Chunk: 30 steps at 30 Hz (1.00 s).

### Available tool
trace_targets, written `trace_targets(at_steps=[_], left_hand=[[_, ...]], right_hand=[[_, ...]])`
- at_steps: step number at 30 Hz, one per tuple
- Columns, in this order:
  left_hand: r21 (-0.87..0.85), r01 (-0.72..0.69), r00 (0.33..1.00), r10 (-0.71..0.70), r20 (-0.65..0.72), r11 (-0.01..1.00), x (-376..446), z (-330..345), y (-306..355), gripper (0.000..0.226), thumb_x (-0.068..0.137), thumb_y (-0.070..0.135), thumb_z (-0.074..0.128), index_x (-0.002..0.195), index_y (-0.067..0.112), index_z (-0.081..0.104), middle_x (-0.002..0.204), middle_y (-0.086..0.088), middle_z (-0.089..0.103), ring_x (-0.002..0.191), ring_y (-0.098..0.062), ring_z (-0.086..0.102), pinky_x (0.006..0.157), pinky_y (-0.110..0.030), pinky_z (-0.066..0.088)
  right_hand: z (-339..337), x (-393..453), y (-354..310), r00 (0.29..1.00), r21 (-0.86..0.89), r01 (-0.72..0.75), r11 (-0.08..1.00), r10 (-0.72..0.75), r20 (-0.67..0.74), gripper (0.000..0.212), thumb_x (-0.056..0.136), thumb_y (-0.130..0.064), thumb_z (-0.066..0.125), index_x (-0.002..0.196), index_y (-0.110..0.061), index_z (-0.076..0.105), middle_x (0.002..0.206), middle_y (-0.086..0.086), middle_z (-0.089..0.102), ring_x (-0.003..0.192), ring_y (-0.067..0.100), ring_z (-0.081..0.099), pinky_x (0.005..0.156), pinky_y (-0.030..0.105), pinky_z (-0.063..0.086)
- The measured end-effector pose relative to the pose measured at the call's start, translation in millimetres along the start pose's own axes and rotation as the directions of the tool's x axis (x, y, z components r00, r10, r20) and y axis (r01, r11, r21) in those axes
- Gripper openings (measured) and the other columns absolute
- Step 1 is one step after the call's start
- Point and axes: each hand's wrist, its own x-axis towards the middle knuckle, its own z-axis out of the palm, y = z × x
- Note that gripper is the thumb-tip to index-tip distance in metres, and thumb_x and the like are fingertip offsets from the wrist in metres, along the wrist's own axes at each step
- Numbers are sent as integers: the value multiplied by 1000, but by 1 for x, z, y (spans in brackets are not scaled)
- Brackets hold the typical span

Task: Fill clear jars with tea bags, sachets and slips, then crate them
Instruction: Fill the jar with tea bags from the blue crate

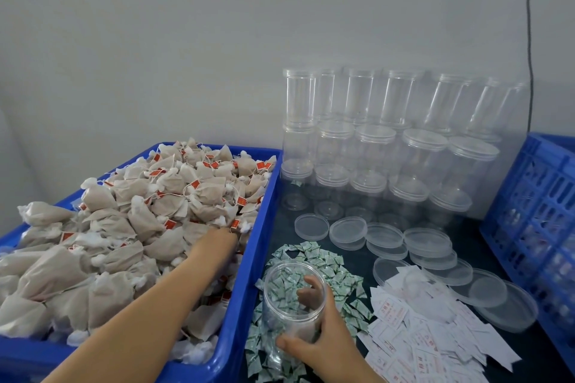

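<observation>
Left hand (222, 235) digs into the tea bags (149, 211), fingers buried, so its grasp cannot be told. Right hand (323, 336) grips one open, upright jar (292, 305), just right of the bin (249, 258). Beyond it lie sachets (314, 258), slips (420, 320), perhaps ten lids (348, 230).

Dark table (351, 261) under sachets (323, 261), slips (429, 329), lids (426, 238)
</observation>
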Motion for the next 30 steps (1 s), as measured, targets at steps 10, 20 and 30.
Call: trace_targets(at_steps=[10,20,30], left_hand=[[-252,155,986,-166,-23,955,-7,-8,-9,8,90,27,60,90,20,59,91,1,62,83,-16,60,73,-29,51],[-666,151,985,-168,39,730,-18,-25,-23,33,79,23,77,53,18,57,51,4,63,51,-8,55,53,-20,44],[-778,35,992,-114,-47,627,-33,-58,-22,33,73,20,81,61,11,52,69,-9,69,72,-24,68,75,-39,54]], right_hand=[[0,-1,-1,1000,-11,-10,1000,10,-4,108,43,-47,93,130,-57,32,132,-19,51,115,3,58,80,12,52],[1,0,3,1000,9,-1,1000,1,0,107,47,-40,94,132,-56,32,132,-16,51,113,4,60,80,15,55],[0,2,5,1000,5,19,1000,-19,7,104,49,-42,91,133,-54,30,131,-13,48,115,5,57,84,18,55]])
